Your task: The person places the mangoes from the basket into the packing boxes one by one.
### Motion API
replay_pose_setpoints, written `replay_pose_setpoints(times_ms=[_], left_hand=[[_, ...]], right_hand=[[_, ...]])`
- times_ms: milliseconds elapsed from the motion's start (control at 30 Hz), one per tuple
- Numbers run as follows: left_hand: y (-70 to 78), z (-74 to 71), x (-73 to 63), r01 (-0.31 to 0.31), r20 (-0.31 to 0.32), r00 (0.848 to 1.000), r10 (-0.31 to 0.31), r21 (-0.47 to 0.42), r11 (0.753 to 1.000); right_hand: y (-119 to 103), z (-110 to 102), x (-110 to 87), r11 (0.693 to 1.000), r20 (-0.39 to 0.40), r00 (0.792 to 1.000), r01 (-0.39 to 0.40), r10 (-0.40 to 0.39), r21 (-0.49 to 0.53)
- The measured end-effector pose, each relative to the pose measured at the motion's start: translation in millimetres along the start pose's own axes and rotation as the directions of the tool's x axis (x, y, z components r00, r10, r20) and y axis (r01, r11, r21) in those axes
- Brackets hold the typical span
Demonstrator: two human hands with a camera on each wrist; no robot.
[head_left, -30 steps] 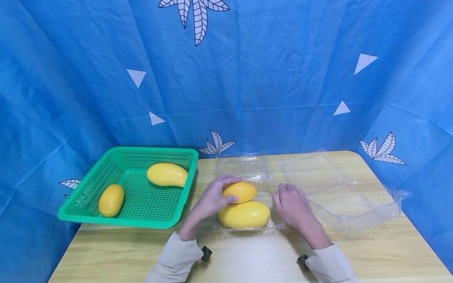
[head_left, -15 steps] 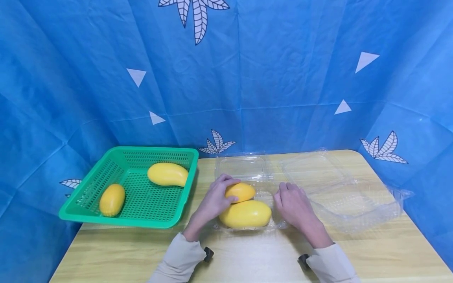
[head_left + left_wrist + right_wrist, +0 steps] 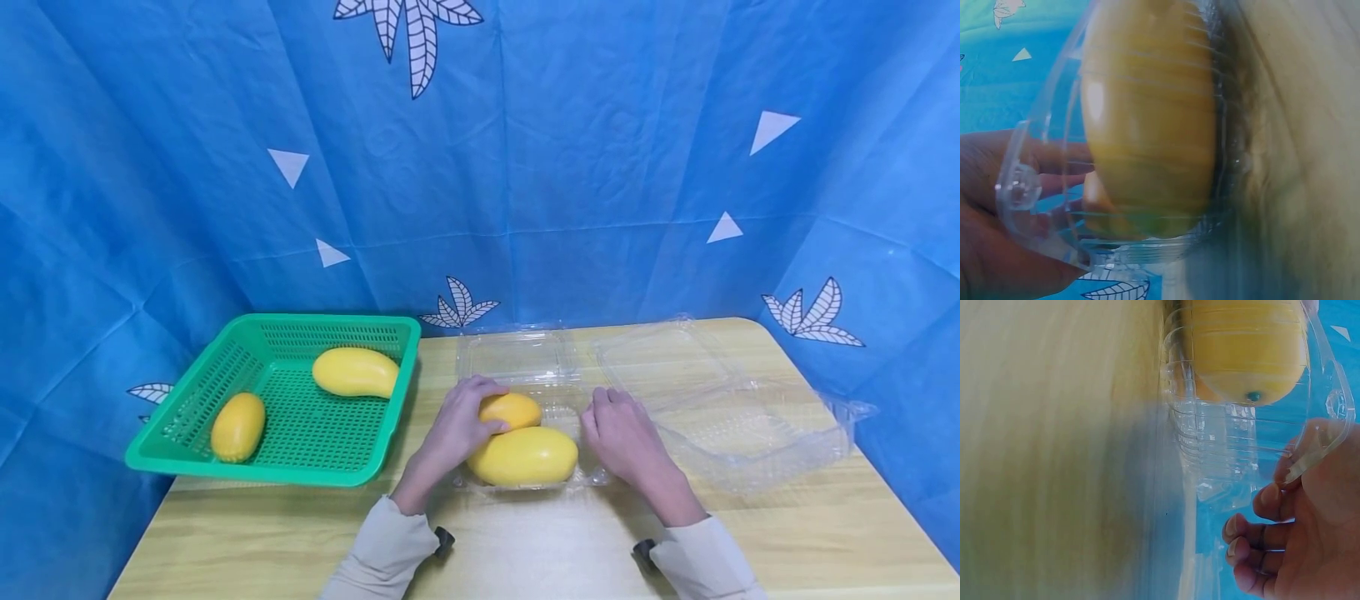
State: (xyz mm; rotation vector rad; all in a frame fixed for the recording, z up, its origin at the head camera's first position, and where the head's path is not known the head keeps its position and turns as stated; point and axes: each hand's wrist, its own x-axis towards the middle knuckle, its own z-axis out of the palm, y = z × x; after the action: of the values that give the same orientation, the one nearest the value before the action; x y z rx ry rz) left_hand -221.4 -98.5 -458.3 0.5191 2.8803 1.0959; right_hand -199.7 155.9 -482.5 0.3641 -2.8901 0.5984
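A clear plastic clamshell container lies with its lid folded back toward the curtain. In its near part is a large yellow mango, with a smaller orange-yellow mango right behind it. My left hand holds the smaller mango from the left, thumb in front and fingers behind. My right hand pinches the container's right rim; the right wrist view shows thumb and forefinger at that edge, the other fingers curled. Through the clear wall, the left wrist view shows the large mango up close.
At left stands a green basket with a long yellow mango and a small orange-yellow fruit inside. More clear plastic containers lie at right. The wooden table meets a blue curtain at the back.
My left hand and the smaller mango have shifted slightly right and nearer. The large mango has slid a little to the right. My right hand stays at the rim.
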Motion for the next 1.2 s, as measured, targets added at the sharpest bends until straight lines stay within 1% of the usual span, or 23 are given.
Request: replay_pose_setpoints(times_ms=[100, 167, 333, 433, 633, 700, 767, 833, 900, 933, 1000, 1067, 1133, 1200], left_hand=[[1.3, -2.5, -0.4, 0.028, 0.003, 1.0, -0.028, 0.011, 1.0], [1.2, -3.4, -0.4, 0.035, 0.0, 0.999, -0.035, 0.024, 0.999], [0.7, -4.5, -0.1, 0.022, -0.005, 1.0, -0.022, 0.057, 0.998], [0.4, -4.9, 0.2, 0.018, -0.011, 1.0, -0.018, 0.058, 0.998], [-0.4, -6.1, 0.9, 0.004, -0.011, 1.0, -0.003, 0.034, 0.999], [-0.4, -7.6, 1.0, 0.002, -0.008, 1.0, -0.002, 0.009, 1.0], [-1.1, -9.5, 0.8, 0.003, -0.02, 1.0, -0.003, -0.017, 1.0], [-2.0, -12.0, 0.5, 0.01, -0.055, 0.998, -0.012, -0.046, 0.999], [-4.3, -14.0, 0.9, 0.006, -0.115, 0.993, -0.015, -0.08, 0.997], [-5.7, -14.7, 1.3, 0.001, -0.151, 0.988, -0.016, -0.1, 0.995], [-9.7, -15.0, 3.0, -0.022, -0.229, 0.973, -0.016, -0.162, 0.987], [-14.4, -13.9, 5.4, -0.034, -0.293, 0.955, -0.038, -0.235, 0.971], [-19.3, -12.1, 7.7, -0.029, -0.335, 0.939, -0.078, -0.303, 0.952], [-23.9, -10.4, 9.6, -0.012, -0.356, 0.926, -0.122, -0.351, 0.936]], right_hand=[[0, 0, 0.4, 1.0, -0.001, 1.0, 0.001, -0.001, -0.002], [0, -1, 0.4, 1.0, -0.003, 1.0, 0.0, 0.0, -0.002], [0, -1, 0.2, 1.0, 0.002, 1.0, -0.012, 0.012, 0.003], [0, -2, -0.3, 1.0, 0.004, 1.0, -0.015, 0.015, 0.003], [1, -1, -1.9, 1.0, -0.003, 1.0, -0.012, 0.012, 0.0], [1, -1, -2.3, 1.0, -0.003, 1.0, -0.011, 0.011, 0.001], [1, -1, -2.6, 1.0, -0.004, 1.0, -0.011, 0.011, 0.0], [1, -1, -2.8, 1.0, -0.004, 1.0, -0.01, 0.01, 0.001], [1, -1, -2.7, 1.0, -0.006, 1.0, -0.008, 0.008, 0.003], [1, -1, -2.6, 1.0, -0.007, 1.0, -0.006, 0.006, 0.003], [1, -1, -2.4, 1.0, -0.01, 1.0, -0.002, 0.002, 0.004], [1, 0, -2.1, 1.0, -0.012, 1.0, 0.0, 0.0, 0.004], [1, 0, -2.0, 1.0, -0.013, 1.0, 0.003, -0.003, 0.004], [1, 0, -1.7, 1.0, -0.014, 1.0, 0.004, -0.004, 0.004]])
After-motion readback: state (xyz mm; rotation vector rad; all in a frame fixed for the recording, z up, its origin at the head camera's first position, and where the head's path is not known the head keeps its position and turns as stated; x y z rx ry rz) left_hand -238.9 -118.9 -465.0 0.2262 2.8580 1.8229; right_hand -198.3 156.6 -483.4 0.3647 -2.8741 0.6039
